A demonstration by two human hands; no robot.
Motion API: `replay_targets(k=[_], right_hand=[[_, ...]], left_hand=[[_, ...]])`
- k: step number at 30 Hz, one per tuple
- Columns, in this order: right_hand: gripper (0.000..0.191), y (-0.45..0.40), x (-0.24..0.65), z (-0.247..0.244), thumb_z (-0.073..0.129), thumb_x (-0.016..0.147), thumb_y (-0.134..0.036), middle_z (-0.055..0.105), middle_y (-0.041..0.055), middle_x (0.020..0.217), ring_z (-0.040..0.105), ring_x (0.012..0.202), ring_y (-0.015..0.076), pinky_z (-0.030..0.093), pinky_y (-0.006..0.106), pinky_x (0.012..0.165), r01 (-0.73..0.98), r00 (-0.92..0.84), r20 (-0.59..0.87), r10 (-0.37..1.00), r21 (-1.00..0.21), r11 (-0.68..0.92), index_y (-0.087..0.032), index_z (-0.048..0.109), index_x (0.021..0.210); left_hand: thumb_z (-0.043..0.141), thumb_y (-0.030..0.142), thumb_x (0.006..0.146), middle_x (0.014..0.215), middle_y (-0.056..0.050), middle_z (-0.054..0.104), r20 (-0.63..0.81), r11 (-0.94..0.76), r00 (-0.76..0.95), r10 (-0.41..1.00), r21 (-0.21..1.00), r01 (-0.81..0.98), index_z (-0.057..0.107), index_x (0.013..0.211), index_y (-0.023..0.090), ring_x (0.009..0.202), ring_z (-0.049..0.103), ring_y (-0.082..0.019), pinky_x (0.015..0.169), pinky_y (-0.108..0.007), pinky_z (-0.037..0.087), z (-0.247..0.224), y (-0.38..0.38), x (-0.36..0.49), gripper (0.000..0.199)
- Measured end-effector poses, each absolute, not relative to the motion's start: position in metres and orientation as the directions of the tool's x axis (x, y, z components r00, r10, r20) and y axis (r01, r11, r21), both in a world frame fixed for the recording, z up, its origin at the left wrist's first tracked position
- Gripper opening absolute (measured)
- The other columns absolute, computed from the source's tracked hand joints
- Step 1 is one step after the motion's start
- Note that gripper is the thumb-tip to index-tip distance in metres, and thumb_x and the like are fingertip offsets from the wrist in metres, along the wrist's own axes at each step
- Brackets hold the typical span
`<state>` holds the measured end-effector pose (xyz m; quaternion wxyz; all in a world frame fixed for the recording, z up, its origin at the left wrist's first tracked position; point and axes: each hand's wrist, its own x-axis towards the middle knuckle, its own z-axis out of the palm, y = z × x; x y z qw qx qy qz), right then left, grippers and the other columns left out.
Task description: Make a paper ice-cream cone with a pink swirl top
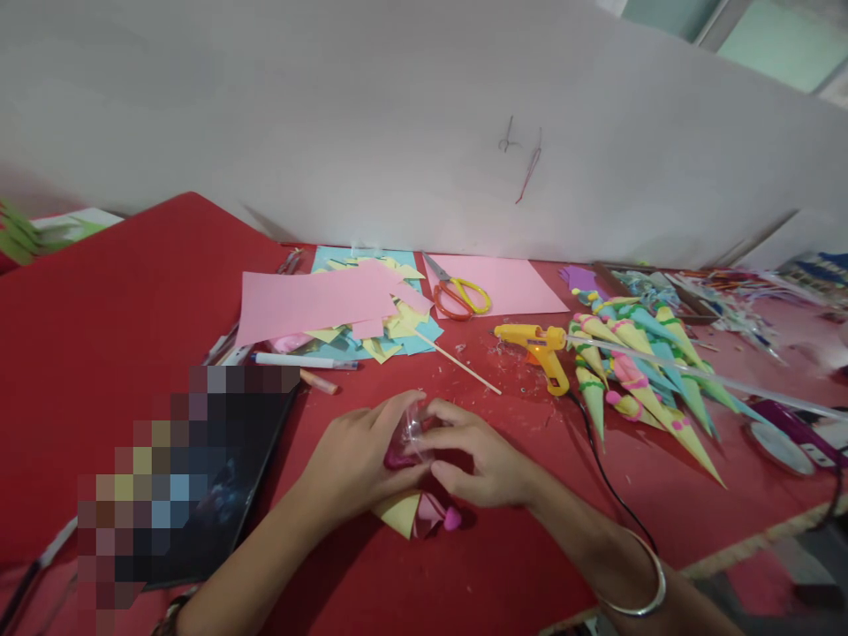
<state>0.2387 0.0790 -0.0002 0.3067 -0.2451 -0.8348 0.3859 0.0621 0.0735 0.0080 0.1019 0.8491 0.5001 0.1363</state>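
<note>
My left hand [358, 452] is closed around a small clear plastic packet [412, 426] with something dark pink inside. My right hand [480, 455] reaches across from the other side, its fingers bent and pinching at the packet; the fingertips partly hide it. Just below the hands, a pale yellow paper piece [401, 516] and a pink paper piece [427, 514] lie on the red table [371, 587]. A small bright pink ball [452, 518] touches the pink paper's right side.
A yellow glue gun [547, 349] with its cord lies to the right, beside several paper cones [636, 353]. Scissors [457, 296] rest on pink paper [523, 287] at the back. Paper scraps, a pen [298, 360] and a thin stick [464, 364] lie around; a dark tablet-like device [248, 495] sits left.
</note>
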Motion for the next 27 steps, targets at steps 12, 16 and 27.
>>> replay_targets(k=[12, 16, 27], right_hand=[[0.030, 0.0773, 0.2363, 0.0004, 0.048, 0.074, -0.013, 0.049, 0.0079, 0.108, 0.048, 0.103, 0.0171, 0.040, 0.031, 0.090, 0.218, -0.706, 0.267, 0.656, -0.799, 0.560, -0.017, 0.057, 0.101], [0.024, 0.0787, 0.2359, 0.0003, 0.050, 0.073, -0.013, 0.052, 0.0061, 0.098, 0.051, 0.096, 0.0160, 0.042, 0.031, 0.086, 0.188, -0.641, 0.314, 0.700, -0.821, 0.540, -0.017, 0.057, 0.095], [0.023, 0.0771, 0.2362, 0.0011, 0.050, 0.076, -0.013, 0.050, 0.0061, 0.103, 0.049, 0.100, 0.0156, 0.040, 0.031, 0.090, 0.222, -0.715, 0.210, 0.666, -0.836, 0.502, -0.018, 0.061, 0.094]], left_hand=[[0.061, 0.046, 0.065, 0.088, -0.008, 0.069, 0.171, -0.529, 0.501, 0.849, 0.244, 0.813, 0.047, 0.109, 0.016, 0.069, 0.066, -0.024, 0.055, -0.029, 0.047, 0.0060, 0.0740, 0.0630, 0.055], [0.059, 0.050, 0.065, 0.087, -0.009, 0.069, 0.177, -0.524, 0.493, 0.852, 0.244, 0.816, 0.048, 0.109, 0.014, 0.068, 0.066, -0.025, 0.054, -0.030, 0.047, 0.0057, 0.0733, 0.0626, 0.058], [0.061, 0.048, 0.065, 0.093, -0.008, 0.069, 0.119, -0.494, 0.480, 0.869, 0.250, 0.833, 0.048, 0.111, 0.017, 0.073, 0.066, -0.025, 0.058, -0.030, 0.047, 0.0071, 0.0745, 0.0634, 0.058]])
